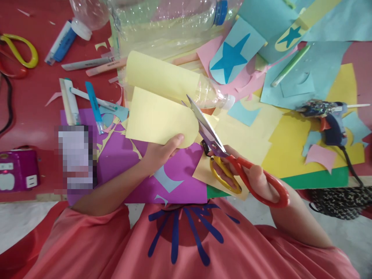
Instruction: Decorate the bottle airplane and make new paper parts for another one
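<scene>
A pale yellow paper piece (159,116) with one rounded end is pinched in my left hand (165,153), thumb on top. My right hand (247,174) has its fingers through the handles of scissors (213,143), one red and one yellow. The blades are parted and lie beside the paper's rounded end. Behind the paper, a clear plastic bottle (210,93) lies on its side with yellow paper (162,71) wrapped around it, its white cap toward the right.
Large clear bottles (174,23) lie at the back. A glue gun (333,124) rests on the right, its cord hanging down. Markers (93,100), a blurred phone-like object (76,159) and a purple box (19,170) stand left. Light blue paper with a star (231,58) lies behind.
</scene>
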Tool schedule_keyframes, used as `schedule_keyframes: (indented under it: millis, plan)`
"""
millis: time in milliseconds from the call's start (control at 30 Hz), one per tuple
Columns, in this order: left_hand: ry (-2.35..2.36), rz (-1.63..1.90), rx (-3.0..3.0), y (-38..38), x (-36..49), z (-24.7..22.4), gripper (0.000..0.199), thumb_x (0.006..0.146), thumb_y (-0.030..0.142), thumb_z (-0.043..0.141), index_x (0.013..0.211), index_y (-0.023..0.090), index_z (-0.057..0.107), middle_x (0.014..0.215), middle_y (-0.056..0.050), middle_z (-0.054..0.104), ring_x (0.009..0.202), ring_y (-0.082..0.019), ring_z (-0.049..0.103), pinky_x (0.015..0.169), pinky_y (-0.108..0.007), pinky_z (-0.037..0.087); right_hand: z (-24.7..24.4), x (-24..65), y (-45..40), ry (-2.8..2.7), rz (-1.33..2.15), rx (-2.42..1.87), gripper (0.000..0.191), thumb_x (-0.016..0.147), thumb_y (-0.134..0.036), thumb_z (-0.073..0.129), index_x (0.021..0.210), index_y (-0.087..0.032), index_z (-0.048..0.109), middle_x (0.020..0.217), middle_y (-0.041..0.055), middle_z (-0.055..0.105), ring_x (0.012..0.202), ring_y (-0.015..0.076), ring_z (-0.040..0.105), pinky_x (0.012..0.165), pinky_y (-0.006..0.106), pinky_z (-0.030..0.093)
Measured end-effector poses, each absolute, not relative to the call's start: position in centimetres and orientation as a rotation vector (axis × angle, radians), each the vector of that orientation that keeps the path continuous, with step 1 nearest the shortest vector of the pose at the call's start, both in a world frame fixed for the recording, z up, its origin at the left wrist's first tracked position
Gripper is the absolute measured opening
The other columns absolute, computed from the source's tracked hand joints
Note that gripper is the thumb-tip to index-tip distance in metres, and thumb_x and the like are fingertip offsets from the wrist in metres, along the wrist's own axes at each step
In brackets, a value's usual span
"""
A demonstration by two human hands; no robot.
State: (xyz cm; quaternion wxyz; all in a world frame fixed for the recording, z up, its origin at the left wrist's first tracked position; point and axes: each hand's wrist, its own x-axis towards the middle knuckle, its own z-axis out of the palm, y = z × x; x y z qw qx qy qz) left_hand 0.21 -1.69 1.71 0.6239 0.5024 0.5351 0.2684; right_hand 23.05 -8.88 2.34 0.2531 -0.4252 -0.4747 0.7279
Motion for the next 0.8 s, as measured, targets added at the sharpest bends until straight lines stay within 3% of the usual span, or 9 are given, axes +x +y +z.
schedule_keyframes:
  millis: [500,800]
  plan:
    - [1.191,0.676,1.086,-1.8,0.2,1.4,0.041,0.073,0.037,0.056,0.042,0.023,0.033,0.035,0.007,0.029,0.033,-0.005,0.028,0.036,-0.024,0.027,4.0,22.0,-8.5,-1.111,2.033,-1.180,0.065,0.077,-0.085,0.042,0.098,-0.024,0.050,0.067,-0.0061,0.038,0.045,0.0061,0.025,0.038,0.024,0.021]
    - [1.129,0.777,1.064,-1.8,-0.3,-0.2,0.037,0.076,0.035,0.058,0.048,0.021,0.039,0.038,0.007,0.034,0.034,-0.005,0.028,0.035,-0.022,0.026,3.9,22.4,-8.4,-1.146,2.032,-1.190,0.070,0.076,-0.085,0.042,0.107,-0.022,0.049,0.068,-0.0073,0.040,0.042,0.0032,0.025,0.036,0.021,0.022]
